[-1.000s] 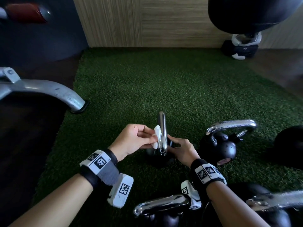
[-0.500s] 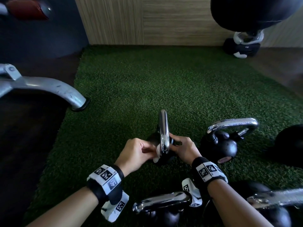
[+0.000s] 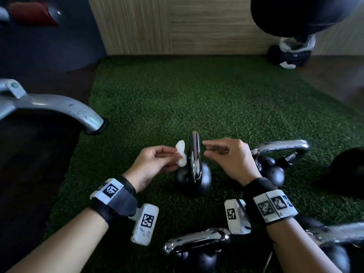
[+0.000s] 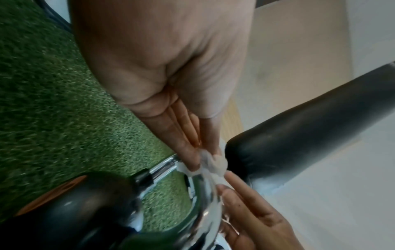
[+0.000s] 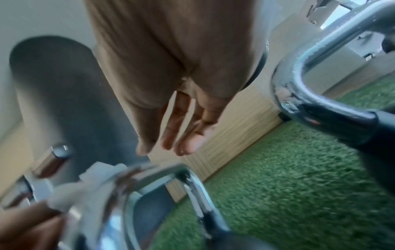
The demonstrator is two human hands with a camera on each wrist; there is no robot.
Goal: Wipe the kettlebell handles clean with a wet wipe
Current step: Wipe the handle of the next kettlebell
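A black kettlebell (image 3: 194, 181) stands on the green turf, its chrome handle (image 3: 195, 152) edge-on to me. My left hand (image 3: 174, 157) pinches a crumpled white wet wipe (image 3: 180, 156) just left of the handle's upper part; the left wrist view shows the wipe (image 4: 211, 165) against the chrome handle (image 4: 206, 203). My right hand (image 3: 205, 149) hovers on the handle's right side with straight fingers and holds nothing. In the right wrist view its fingers (image 5: 177, 143) hang above the handle (image 5: 171, 170), with the wipe (image 5: 96, 179) beyond.
A second kettlebell (image 3: 273, 170) stands right of the middle one, two more at the bottom (image 3: 197, 243) (image 3: 334, 233). A dark round object (image 3: 346, 170) lies far right. A grey bench leg (image 3: 65, 108) ends at the turf's left edge. A punching bag (image 3: 291, 12) hangs back right.
Both hands rose from the handle's base to its upper part. The left hand carried the wipe up. The right hand came off the kettlebell and straightened its fingers.
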